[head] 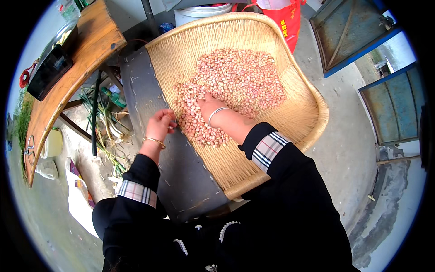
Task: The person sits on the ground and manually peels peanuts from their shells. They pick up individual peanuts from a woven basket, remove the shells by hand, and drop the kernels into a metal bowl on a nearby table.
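A wide woven winnowing basket (306, 112) lies before me, its raised rim curving around the back and right. Shelled peanuts with pinkish-brown skins (238, 74) cover much of its floor, with a looser strip running toward its open left edge. My right hand (211, 108), with a silver bangle at the wrist, reaches down among the peanuts; its fingertips are partly hidden, so I cannot tell if it grips any. Just beyond the basket's left edge, my left hand (161, 123) hovers with bent fingers above a dark tabletop (146, 98). Whether something small is between those fingers is unclear.
On the left stands a wooden table (91, 37) carrying a black device (51, 73), a metal bowl (69, 30) and scissors (30, 149). Green onions (110, 125) and a green bottle (114, 97) lie below. Behind the basket are a white bucket (200, 15) and a red bag (282, 20).
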Available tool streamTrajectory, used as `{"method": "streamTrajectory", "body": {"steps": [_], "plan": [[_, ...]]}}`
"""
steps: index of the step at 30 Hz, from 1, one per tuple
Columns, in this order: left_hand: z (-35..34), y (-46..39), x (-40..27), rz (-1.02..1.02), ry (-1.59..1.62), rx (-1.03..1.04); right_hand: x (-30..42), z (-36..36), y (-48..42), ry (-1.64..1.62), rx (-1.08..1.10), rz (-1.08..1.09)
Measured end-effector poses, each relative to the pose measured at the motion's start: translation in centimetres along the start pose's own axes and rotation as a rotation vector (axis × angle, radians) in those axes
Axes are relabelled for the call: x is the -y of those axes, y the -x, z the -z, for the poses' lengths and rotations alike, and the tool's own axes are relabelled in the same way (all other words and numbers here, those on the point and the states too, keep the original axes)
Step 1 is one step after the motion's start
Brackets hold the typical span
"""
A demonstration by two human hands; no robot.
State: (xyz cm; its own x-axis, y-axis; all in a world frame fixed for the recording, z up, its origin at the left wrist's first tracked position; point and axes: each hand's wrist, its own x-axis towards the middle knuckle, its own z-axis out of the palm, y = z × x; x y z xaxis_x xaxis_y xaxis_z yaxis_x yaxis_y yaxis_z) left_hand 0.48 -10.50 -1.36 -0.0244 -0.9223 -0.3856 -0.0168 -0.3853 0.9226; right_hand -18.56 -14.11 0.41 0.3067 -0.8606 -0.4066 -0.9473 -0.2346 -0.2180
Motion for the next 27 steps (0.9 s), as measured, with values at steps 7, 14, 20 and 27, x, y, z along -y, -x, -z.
{"method": "streamTrajectory", "body": {"steps": [7, 14, 20, 27], "plan": [[0.7, -1.9, 7.5, -0.297, -0.279, -0.376, 0.7, 3.7, -0.4, 0.038, 0.116, 0.172], [-1.1, -0.6, 5.3, -0.570, -0.735, -0.525, -13.2, 6.2, -2.6, -0.112, -0.352, -0.256], [-2.2, -0.4, 5.1, -0.615, -0.754, -0.527, -17.1, 2.2, -3.8, -0.069, -0.390, -0.198], [-1.7, -0.5, 5.6, -0.611, -0.707, -0.492, -13.5, 3.5, -4.1, -0.605, 0.036, -0.143]]}}
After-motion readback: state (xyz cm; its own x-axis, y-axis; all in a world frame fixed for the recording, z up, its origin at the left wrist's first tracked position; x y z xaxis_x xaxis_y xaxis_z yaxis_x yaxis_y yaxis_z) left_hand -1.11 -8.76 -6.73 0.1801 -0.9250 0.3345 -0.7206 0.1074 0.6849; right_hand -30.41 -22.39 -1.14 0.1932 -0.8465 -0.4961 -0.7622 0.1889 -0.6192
